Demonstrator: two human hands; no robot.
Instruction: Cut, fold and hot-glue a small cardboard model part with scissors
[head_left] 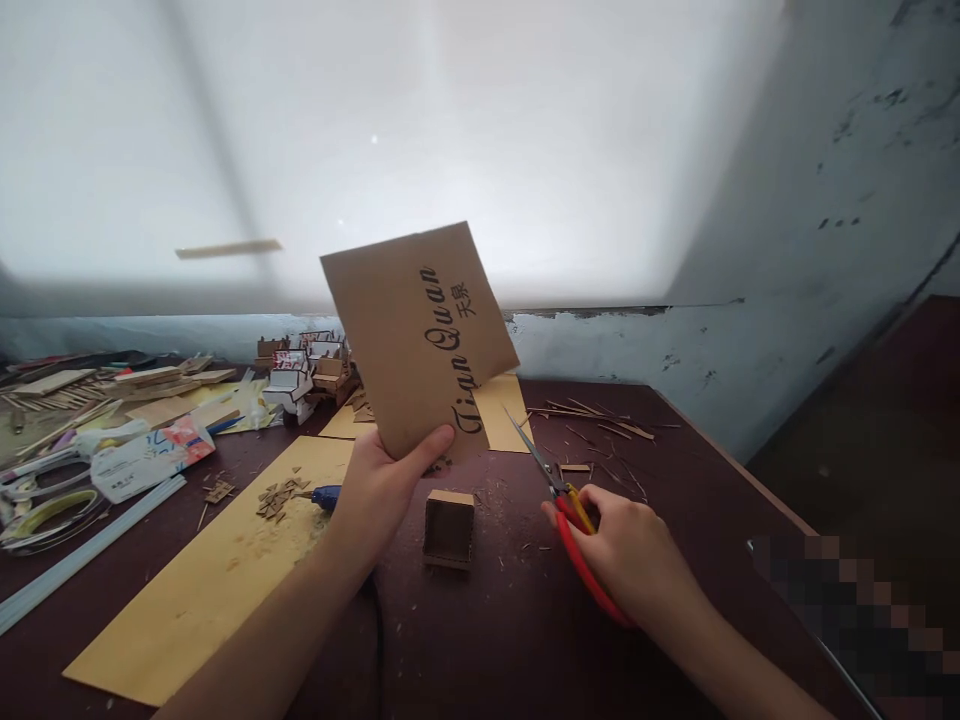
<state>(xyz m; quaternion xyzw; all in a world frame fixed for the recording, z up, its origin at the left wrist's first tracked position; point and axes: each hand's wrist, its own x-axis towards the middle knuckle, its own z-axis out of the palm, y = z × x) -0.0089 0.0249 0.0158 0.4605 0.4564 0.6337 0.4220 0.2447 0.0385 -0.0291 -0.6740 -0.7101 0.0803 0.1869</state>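
My left hand (382, 485) holds up a brown cardboard sheet (416, 335) printed with "Tian Quan", pinched at its lower edge and tilted. My right hand (626, 555) grips red-handled scissors (566, 505) with the blades closed and pointing up-left toward the sheet, low over the dark table (525, 640). A small open cardboard box (448, 527) stands on the table between my two hands.
A long yellow sheet (210, 575) with cardboard scraps lies at the left, a blue-handled tool (324, 495) on it. Clutter of wood strips, packets and other scissors (45, 490) fills the far left. Small model pieces (304, 375) stand by the wall. Slivers (592, 415) litter the right.
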